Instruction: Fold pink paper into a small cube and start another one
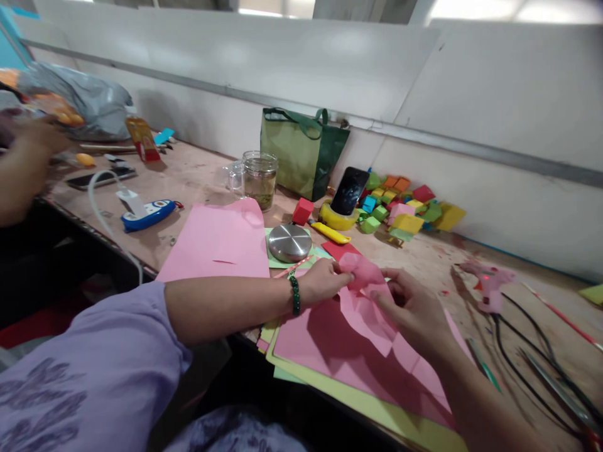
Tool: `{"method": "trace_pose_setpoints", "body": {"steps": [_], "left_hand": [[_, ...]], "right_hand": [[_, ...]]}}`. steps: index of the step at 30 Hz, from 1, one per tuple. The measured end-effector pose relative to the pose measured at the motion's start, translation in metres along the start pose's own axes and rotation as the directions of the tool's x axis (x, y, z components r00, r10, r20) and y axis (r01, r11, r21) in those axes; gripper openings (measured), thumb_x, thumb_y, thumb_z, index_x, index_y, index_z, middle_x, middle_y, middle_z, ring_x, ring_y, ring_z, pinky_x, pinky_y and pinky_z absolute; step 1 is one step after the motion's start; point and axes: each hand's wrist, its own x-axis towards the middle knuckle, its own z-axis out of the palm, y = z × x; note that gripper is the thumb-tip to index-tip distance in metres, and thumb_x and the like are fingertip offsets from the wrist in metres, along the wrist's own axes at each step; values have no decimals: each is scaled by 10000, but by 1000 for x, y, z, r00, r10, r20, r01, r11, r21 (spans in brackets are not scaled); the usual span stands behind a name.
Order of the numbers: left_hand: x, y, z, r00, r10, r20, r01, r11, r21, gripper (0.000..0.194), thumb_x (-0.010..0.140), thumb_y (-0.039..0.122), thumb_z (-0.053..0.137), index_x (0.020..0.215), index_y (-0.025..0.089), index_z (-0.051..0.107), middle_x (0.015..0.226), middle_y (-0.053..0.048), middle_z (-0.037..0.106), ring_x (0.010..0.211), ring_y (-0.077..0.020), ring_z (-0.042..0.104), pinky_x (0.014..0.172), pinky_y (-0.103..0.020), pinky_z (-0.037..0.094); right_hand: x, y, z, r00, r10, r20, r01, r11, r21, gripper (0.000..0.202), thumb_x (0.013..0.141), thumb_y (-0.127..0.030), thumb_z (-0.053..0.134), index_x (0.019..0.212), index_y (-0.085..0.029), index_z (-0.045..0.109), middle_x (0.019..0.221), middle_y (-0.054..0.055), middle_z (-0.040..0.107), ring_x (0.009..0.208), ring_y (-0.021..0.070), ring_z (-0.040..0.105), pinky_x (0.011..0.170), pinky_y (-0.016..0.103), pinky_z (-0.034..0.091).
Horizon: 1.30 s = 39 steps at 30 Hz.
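A creased, partly folded piece of pink paper (pixel 365 307) is held up between my two hands. My left hand (pixel 325 282), with a dark green bead bracelet (pixel 294 294) at the wrist, pinches its upper left side. On the paper's right side, my right hand (pixel 414 307) grips it between thumb and fingers; some of those fingers are hidden. Beneath lie flat pink sheets (pixel 320 351) on top of yellow and green ones (pixel 358 398). Just beyond my left hand are a round steel lid-like disc (pixel 289 243) and a yellow cutter knife (pixel 331 233).
A pink glue gun (pixel 490 282) with a black cord lies right, near scissors (pixel 556 383). Small paper cubes (pixel 400 204), a propped phone (pixel 349 190), a green bag (pixel 296 150) and a glass mug (pixel 260 179) stand behind. Another person's hand (pixel 44 135) is at far left.
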Motion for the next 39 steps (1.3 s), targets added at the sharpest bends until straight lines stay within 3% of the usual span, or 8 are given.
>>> {"method": "trace_pose_setpoints", "body": {"steps": [5,9,19,25,32,35,39], "left_hand": [[-2,4,-1,1000,-22,-10,22,1000,-6,170,803,159,536,660,91,597,551,27,490,477,-60,448,453,-167,371],[-1,1,0,1000,-9,14,9,1000,7,192,814,180,523,659,92,594,558,21,498,466,-54,442,437,-160,343],[7,-16,0,990,120,80,-128,987,98,155,772,142,493,633,113,554,586,28,475,529,-60,405,488,-173,320],[11,-22,-2,968,195,158,-229,944,236,201,725,111,510,536,139,448,539,44,397,524,-65,366,482,-196,265],[10,-23,-7,941,154,302,-251,915,314,148,705,153,535,564,144,491,519,38,432,497,-78,396,466,-205,273],[9,-19,-10,933,87,350,-217,910,353,111,679,199,568,600,148,509,537,36,456,505,-86,423,462,-202,288],[6,-12,-12,942,40,334,-189,884,427,202,705,298,557,580,154,490,545,30,450,514,-90,413,451,-207,274]], "right_hand": [[-1,-6,2,997,-61,-45,59,998,-30,287,744,-359,611,970,-182,612,527,-65,454,479,120,442,466,248,359],[-2,-6,4,984,-171,-53,169,984,-49,235,772,-332,590,948,-186,642,597,-32,524,534,127,482,528,261,409],[1,-1,-8,973,-151,175,135,986,100,279,826,-411,594,987,-195,668,735,14,639,640,144,546,579,261,446],[2,1,-7,983,-128,133,121,991,60,209,777,-397,631,741,-200,691,671,23,661,594,150,559,543,260,440],[-2,-1,-1,941,-232,247,260,962,-83,229,861,-323,523,836,-223,728,760,41,689,669,165,609,606,274,463],[-2,-1,2,949,-218,226,251,960,-128,197,838,-280,529,829,-218,715,792,42,705,700,176,623,646,290,469],[-3,1,9,967,-164,197,200,963,-178,144,828,-269,523,809,-216,656,763,15,692,666,162,612,624,277,453]]}}
